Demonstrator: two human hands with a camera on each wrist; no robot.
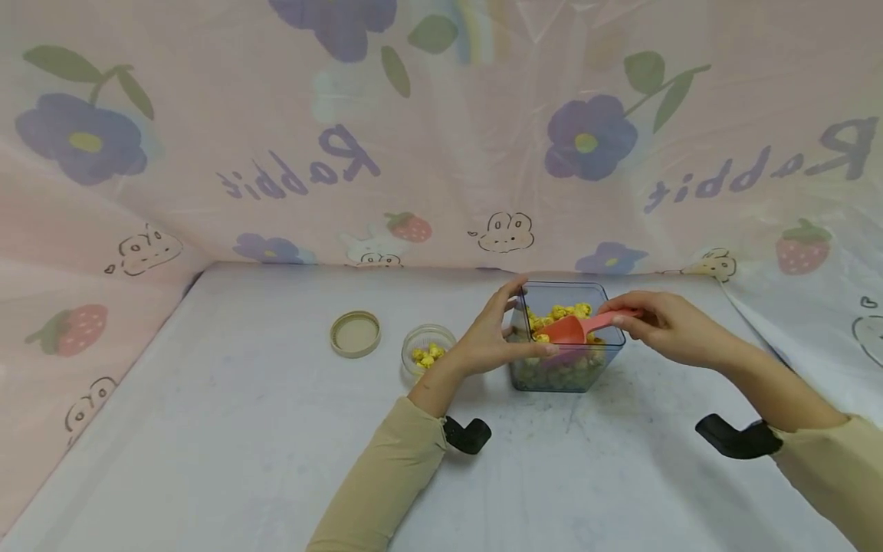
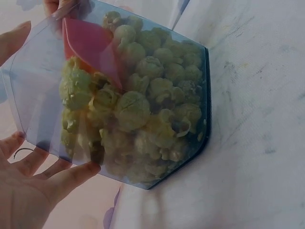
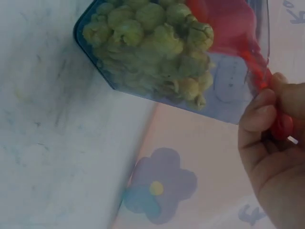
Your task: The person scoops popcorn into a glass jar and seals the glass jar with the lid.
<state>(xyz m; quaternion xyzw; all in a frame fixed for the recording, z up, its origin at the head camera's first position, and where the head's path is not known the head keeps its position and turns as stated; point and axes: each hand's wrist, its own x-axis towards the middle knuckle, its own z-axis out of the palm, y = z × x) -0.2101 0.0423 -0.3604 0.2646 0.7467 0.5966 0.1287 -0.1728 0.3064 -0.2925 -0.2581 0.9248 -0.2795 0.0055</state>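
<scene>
Near the lower edge of the frame, two beige sleeves lead up to the hands. Right of centre, the left hand holds a clear container, its fingers parted along the left wall and its thumb across the near side. The right hand pinches the handle of a red scoop; the scoop's bowl lies inside the container, among yellow popcorn. The step in hand appears to be the loading of the scoop. The next move calls for a level lift past the rim, with the container held steady so that pieces do not roll off.

Left of the container on the counter, beyond the left wrist, an open jar holds a few pieces; if it is the destination, the scoop must clear the left hand. Farther left lies a round lid. A flower-printed sheet closes the background.
</scene>
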